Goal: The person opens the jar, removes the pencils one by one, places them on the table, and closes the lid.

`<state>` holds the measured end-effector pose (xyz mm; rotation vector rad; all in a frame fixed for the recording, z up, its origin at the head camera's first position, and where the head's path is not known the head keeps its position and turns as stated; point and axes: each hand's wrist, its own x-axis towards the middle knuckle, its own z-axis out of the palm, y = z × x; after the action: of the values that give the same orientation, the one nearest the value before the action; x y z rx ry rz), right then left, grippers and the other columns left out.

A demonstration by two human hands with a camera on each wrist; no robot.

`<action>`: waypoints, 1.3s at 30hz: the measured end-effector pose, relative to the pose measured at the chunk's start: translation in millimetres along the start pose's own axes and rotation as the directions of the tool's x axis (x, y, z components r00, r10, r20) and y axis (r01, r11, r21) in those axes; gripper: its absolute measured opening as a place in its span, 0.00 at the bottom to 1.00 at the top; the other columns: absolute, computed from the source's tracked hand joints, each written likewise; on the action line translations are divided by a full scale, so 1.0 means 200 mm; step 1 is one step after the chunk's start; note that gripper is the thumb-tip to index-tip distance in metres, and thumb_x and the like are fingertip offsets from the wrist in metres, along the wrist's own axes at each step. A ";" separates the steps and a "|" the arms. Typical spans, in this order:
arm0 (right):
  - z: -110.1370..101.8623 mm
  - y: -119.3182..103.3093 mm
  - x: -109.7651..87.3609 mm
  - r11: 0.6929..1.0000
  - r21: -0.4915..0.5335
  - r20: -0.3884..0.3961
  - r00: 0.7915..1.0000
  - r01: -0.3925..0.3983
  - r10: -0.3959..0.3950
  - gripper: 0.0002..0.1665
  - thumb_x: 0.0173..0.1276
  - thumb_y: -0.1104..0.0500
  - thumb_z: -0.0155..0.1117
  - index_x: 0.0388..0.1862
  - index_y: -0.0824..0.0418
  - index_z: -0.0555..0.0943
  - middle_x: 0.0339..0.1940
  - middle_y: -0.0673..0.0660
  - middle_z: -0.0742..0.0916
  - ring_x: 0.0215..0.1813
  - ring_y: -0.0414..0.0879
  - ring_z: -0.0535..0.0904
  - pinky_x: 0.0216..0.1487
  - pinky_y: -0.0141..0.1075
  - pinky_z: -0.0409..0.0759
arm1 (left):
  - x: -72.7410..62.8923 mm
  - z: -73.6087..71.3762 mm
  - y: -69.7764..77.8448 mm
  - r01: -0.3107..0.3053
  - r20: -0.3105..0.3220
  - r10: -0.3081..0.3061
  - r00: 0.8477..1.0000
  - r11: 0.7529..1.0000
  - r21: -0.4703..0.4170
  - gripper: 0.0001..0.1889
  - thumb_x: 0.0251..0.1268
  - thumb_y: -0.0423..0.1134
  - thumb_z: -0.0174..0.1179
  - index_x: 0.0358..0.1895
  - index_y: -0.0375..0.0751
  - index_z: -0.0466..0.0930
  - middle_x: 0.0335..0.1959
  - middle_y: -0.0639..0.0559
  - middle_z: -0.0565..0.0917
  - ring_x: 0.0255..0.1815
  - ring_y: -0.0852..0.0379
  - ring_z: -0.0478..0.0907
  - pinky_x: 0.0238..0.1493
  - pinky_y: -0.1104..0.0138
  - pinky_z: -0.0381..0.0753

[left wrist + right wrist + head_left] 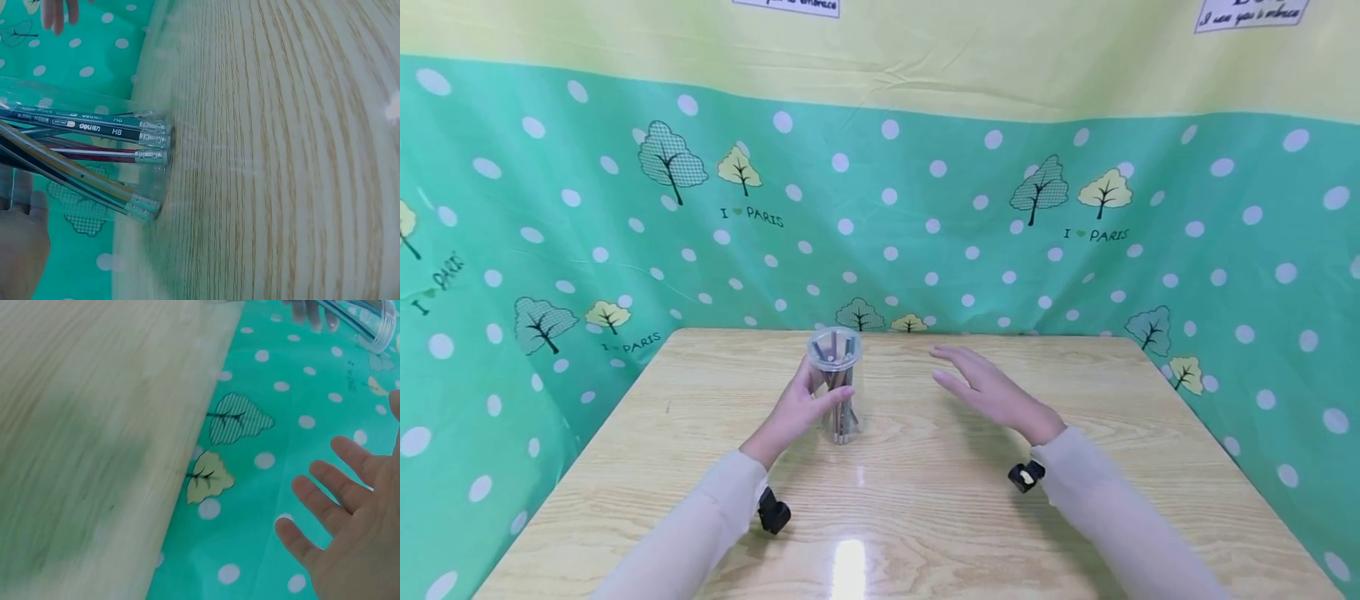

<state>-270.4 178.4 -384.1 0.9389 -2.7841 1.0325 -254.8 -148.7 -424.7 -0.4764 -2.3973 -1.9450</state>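
Gripping clear cup (842,377) w/ L hand (796,407), wrapping thumb + fingers round its side. Held upright, abt ctr-L of table (940,517), twd the back; can't tell if touching the tabletop or just above. Loaded w/ several pencils (94,128), leaning at diff. angles w/ metal-capped ends down, some marked HB. Holding nothing in R hand (996,396): raised over table, well apart from cup on its R, w/ fingers extended. Backed by green dotted cloth (910,192), printed w/ trees. Dressed in pale sleeves (1120,508).
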 end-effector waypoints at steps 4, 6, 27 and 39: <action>0.02 -0.05 0.06 0.998 -0.014 -0.009 0.998 0.061 -0.061 0.34 0.80 0.39 0.47 0.76 0.55 0.66 0.74 0.58 0.71 0.76 0.53 0.62 0.74 0.53 0.60 | 0.00 0.00 0.00 -0.010 0.010 0.010 1.000 1.000 -0.014 0.46 0.66 0.46 0.69 0.80 0.64 0.48 0.76 0.44 0.63 0.77 0.42 0.56 0.74 0.39 0.46; 0.03 -0.07 0.09 0.996 -0.019 -0.017 0.996 0.091 -0.092 0.34 0.80 0.40 0.48 0.76 0.56 0.66 0.74 0.58 0.72 0.76 0.51 0.63 0.74 0.51 0.61 | 0.01 0.00 -0.01 -0.017 0.017 0.018 1.000 1.000 -0.023 0.45 0.67 0.45 0.68 0.80 0.62 0.48 0.77 0.43 0.62 0.78 0.42 0.55 0.75 0.41 0.48; 0.17 -0.31 0.30 0.948 -0.090 -0.127 0.940 0.306 -0.315 0.36 0.73 0.43 0.63 0.72 0.60 0.70 0.69 0.53 0.76 0.70 0.47 0.69 0.71 0.47 0.67 | 0.01 -0.01 -0.02 -0.033 0.036 0.033 0.999 0.999 -0.003 0.46 0.67 0.47 0.68 0.79 0.68 0.46 0.76 0.46 0.64 0.77 0.43 0.57 0.73 0.38 0.50; 0.20 -0.42 0.40 0.938 -0.126 -0.186 0.921 0.324 -0.343 0.38 0.65 0.42 0.72 0.67 0.60 0.76 0.57 0.52 0.78 0.57 0.45 0.75 0.59 0.38 0.76 | 0.01 -0.01 -0.02 -0.064 0.066 0.066 0.996 0.998 -0.026 0.44 0.69 0.44 0.65 0.80 0.66 0.46 0.77 0.51 0.63 0.78 0.45 0.55 0.73 0.37 0.50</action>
<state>-282.3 61.8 -349.3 1.1690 -2.3723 0.8833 -256.9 -151.5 -426.8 -0.6220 -2.3678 -1.9629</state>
